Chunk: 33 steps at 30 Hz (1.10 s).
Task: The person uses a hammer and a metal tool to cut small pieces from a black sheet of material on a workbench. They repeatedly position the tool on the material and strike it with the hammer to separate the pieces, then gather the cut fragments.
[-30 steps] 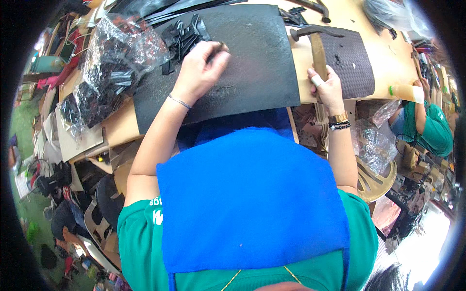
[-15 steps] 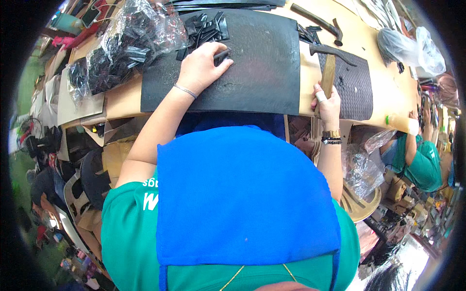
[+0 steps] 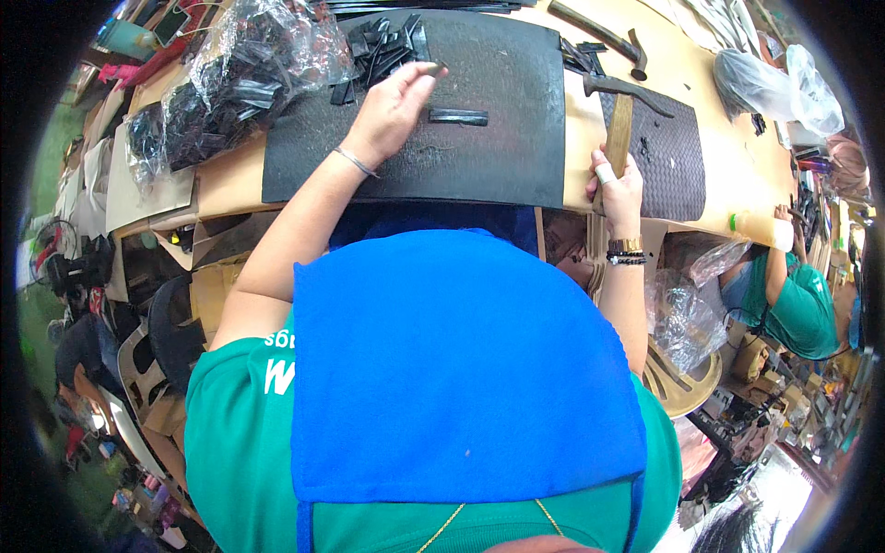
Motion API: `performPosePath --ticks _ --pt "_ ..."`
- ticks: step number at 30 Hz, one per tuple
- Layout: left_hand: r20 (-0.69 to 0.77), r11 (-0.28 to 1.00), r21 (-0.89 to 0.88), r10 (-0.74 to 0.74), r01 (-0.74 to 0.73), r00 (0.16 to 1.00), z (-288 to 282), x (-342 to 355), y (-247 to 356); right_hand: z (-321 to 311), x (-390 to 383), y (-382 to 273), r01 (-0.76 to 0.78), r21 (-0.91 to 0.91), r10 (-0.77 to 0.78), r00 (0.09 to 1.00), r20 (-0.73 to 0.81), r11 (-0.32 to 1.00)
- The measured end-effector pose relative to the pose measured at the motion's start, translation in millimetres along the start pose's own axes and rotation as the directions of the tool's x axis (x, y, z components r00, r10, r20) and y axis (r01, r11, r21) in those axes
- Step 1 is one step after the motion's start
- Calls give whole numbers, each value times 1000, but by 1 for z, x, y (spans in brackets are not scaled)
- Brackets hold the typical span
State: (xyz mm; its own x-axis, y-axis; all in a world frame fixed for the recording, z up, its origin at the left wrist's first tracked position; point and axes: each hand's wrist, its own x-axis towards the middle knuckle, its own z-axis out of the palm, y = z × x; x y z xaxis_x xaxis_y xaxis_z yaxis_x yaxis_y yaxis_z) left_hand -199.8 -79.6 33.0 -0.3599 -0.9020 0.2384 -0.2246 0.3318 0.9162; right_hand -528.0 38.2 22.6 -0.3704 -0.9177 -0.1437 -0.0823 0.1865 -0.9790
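Observation:
My right hand is wrapped around the wooden handle of a hammer, whose dark head points up and away over the textured dark sheet. A short black folded strip lies flat on the large black mat. Above and left of that strip, my left hand hovers over the mat with thumb and forefinger pinched together. Something small and dark shows at those fingertips, too small to name. Beside the left hand, at the mat's far left, is a loose pile of black strips.
A clear plastic bag full of black pieces sits left of the mat. Another hammer lies at the far right, near more black strips. A patterned dark sheet and a white plastic bag are rightward. A co-worker in green sits right.
My left hand has let go of the black strip, which now lies on the mat, and has moved up and slightly right. The right hand still grips the hammer, almost unmoved.

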Motion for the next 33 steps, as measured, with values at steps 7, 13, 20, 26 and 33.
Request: performPosePath --ticks 7,13,20,26,33 --pt "-29 958 -278 68 -73 997 1 -1 5 0 1 -2 -18 -26 19 1000 6 999" --pt "-67 924 -363 98 -116 993 14 1 -9 2 -1 -4 -19 -46 18 1000 -11 999" --pt "-34 953 -293 75 -82 997 20 0 -13 1 0 -2 -26 -18 26 1000 -7 1000" --pt "-26 955 -278 102 -106 994 22 -2 -9 -1 1 -1 -30 -42 30 1000 0 999" --pt "-19 963 -246 105 -107 994 23 -2 -6 0 1 1 -34 -34 34 999 -6 999"
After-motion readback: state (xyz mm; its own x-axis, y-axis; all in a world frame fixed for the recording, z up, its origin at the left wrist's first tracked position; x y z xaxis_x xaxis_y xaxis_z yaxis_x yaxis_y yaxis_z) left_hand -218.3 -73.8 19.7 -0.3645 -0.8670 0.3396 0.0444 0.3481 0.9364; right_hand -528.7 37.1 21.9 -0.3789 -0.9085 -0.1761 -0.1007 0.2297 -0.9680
